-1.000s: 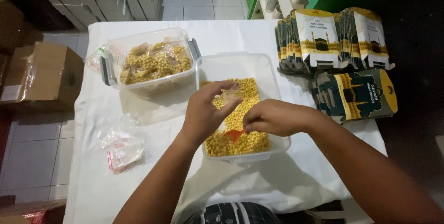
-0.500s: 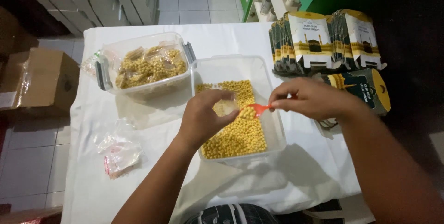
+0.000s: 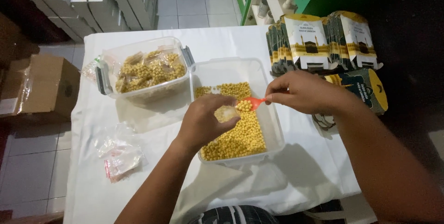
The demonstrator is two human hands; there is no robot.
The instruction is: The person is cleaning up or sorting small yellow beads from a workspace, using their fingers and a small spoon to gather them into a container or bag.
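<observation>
pinching a flimsy, light bag (image 3: 226, 113) at its mouth, the left hand (image 3: 203, 122) kept it open; the right hand (image 3: 303, 92) gripped a stiff spoon (image 3: 252, 101).

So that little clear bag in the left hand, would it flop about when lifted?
Probably. The small clear bag looks thin and crumpled inside the left hand, so it likely sags without support. It seems light, holding few yellow pellets at most. The round pellets would likely roll off the orange spoon if tilted.

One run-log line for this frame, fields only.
left hand: holds small clear bag | right hand: holds orange spoon at bag mouth | both over clear tub of yellow balls
</observation>
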